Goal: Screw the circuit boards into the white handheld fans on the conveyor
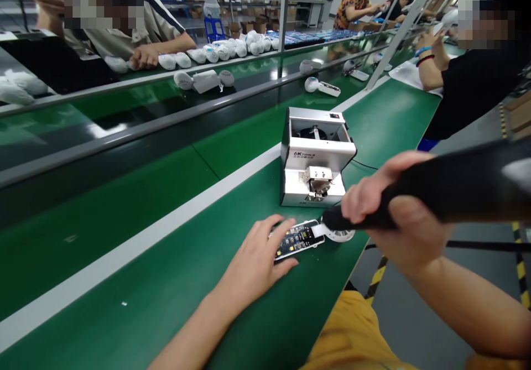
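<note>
My left hand [259, 259] lies on a small white device [299, 239] with an exposed circuit board, fingers curled over its left end and pressing it to the green bench [166, 281]. My right hand [394, 220] is wrapped round a black electric screwdriver [448, 187], whose tip points down at the white round end [340, 234] of the device. Right behind the device stands a silver screw feeder [313, 157].
A conveyor belt [124, 110] runs across behind the bench, carrying white parts [203, 79]. A person [120, 27] leans on the far side; another person in black [468, 71] sits at the right. The bench edge drops to a grey floor with yellow-black tape [375, 279].
</note>
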Tool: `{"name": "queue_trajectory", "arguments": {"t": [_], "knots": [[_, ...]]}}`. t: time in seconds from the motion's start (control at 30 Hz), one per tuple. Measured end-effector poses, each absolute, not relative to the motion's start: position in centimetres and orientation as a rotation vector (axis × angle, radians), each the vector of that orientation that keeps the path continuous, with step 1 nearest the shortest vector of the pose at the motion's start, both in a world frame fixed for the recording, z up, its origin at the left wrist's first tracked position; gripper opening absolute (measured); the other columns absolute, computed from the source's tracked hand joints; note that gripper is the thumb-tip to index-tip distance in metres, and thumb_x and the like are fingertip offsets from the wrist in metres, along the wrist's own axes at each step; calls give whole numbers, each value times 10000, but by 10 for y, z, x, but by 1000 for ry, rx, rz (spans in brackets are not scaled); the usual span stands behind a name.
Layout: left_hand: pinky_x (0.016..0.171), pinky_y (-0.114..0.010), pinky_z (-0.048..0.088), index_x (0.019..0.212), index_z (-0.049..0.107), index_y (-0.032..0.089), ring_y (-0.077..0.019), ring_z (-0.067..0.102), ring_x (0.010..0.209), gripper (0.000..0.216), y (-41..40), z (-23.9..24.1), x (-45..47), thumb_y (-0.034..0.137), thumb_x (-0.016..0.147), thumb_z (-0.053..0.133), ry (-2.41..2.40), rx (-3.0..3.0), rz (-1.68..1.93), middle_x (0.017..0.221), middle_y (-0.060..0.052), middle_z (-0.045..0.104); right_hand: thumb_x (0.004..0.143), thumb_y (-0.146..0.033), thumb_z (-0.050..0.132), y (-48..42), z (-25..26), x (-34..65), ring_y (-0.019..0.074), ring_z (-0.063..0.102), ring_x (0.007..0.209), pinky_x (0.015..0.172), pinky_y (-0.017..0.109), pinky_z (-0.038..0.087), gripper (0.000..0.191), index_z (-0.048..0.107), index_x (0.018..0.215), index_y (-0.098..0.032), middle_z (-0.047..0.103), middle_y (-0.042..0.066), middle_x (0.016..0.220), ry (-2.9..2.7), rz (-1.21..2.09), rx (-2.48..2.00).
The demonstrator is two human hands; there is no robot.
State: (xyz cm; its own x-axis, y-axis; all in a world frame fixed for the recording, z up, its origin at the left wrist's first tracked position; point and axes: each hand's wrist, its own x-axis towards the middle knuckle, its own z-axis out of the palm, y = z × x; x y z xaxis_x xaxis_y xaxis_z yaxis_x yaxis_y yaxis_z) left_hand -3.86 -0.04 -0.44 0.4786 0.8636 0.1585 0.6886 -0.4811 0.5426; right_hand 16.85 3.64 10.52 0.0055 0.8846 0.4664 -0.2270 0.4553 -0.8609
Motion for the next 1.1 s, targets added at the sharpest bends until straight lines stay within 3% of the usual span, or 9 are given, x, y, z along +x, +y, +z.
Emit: {"name": "queue_trajectory", "arguments": {"t": [0.13, 0.27, 0.67, 1.1], "knots": [[889, -438, 495, 1243, 503, 210, -270, 531, 1044, 513, 0, -3, -47, 248, 800, 758, 1316, 2248, 506, 1161, -74, 582, 743, -225, 718, 64, 128, 158, 165, 518, 450, 475, 357, 454, 249, 551, 929, -232, 556, -48, 568, -1159, 756, -576], [859, -444, 493, 1223, 521, 189, -273, 534, 997, 476, 1, -7, -42, 249, 809, 750, 1362, 2247, 515, 1099, -76, 589, 793, -227, 683, 80, 117, 155, 184, 541, 462, 491, 381, 479, 179, 571, 932, -241, 571, -38, 594, -1216, 671, -601], [869, -431, 486, 1261, 384, 198, -269, 550, 1011, 684, -2, -16, -37, 226, 735, 820, 1386, 2145, 700, 1123, -70, 578, 890, -273, 670, 43, 85, 122, 148, 569, 533, 544, 328, 497, 240, 535, 1087, -251, 595, -40, 674, -1275, 1149, -472], [870, -457, 477, 1284, 367, 210, -295, 561, 1015, 718, -2, -23, -34, 261, 732, 823, 1360, 2133, 756, 1166, -88, 587, 831, -215, 723, 49, 70, 103, 150, 581, 559, 572, 318, 488, 234, 577, 1012, -247, 614, -35, 673, -1289, 1189, -530]]}}
